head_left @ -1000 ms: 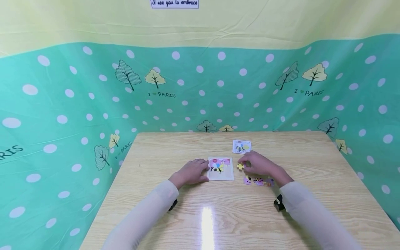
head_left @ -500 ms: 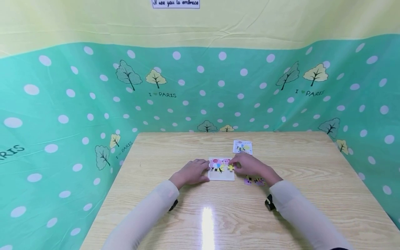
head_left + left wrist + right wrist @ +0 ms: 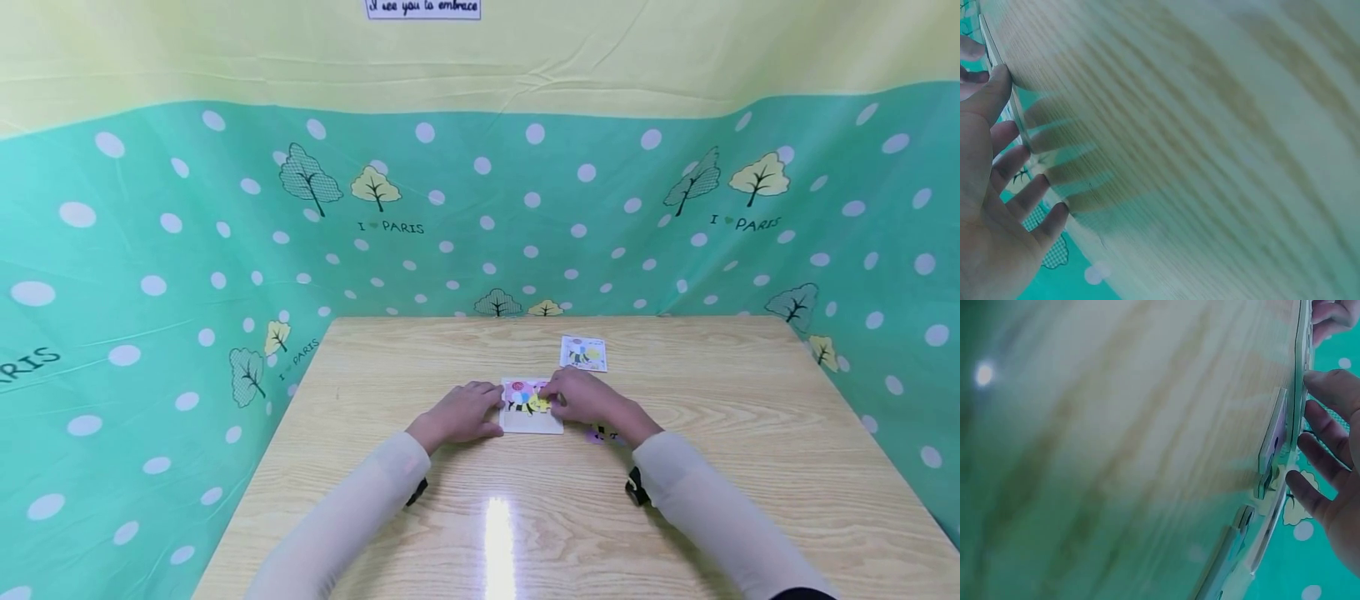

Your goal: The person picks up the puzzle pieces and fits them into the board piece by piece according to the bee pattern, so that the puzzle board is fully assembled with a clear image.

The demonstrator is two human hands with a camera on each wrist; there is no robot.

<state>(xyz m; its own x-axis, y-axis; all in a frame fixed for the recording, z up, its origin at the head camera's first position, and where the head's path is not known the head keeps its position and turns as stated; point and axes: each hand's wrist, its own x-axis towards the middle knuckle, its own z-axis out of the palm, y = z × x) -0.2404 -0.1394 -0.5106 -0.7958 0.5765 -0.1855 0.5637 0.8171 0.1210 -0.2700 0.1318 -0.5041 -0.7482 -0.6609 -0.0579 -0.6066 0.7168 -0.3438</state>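
A small white puzzle board (image 3: 534, 423) with a colourful picture lies at the table's middle. My left hand (image 3: 480, 407) lies flat on the wood at the board's left edge; the left wrist view shows its fingers (image 3: 1019, 162) straight, thumb against the board's rim (image 3: 1020, 122). My right hand (image 3: 564, 400) reaches over the board's right side and pinches a yellow puzzle piece (image 3: 538, 405) down on the picture. Its fingers (image 3: 1325, 434) stretch toward the board's edge (image 3: 1300, 375). Loose purple pieces (image 3: 602, 433) lie under the right wrist, partly hidden.
A small picture card (image 3: 582, 352) lies behind the board. The wooden table (image 3: 495, 533) is walled on three sides by a green dotted cloth (image 3: 150, 250). Loose pieces (image 3: 1271, 447) stand close by the right hand in its wrist view.
My right hand has carried the yellow piece leftward from beside the loose pieces onto the board. The left hand has stayed at the board's left edge.
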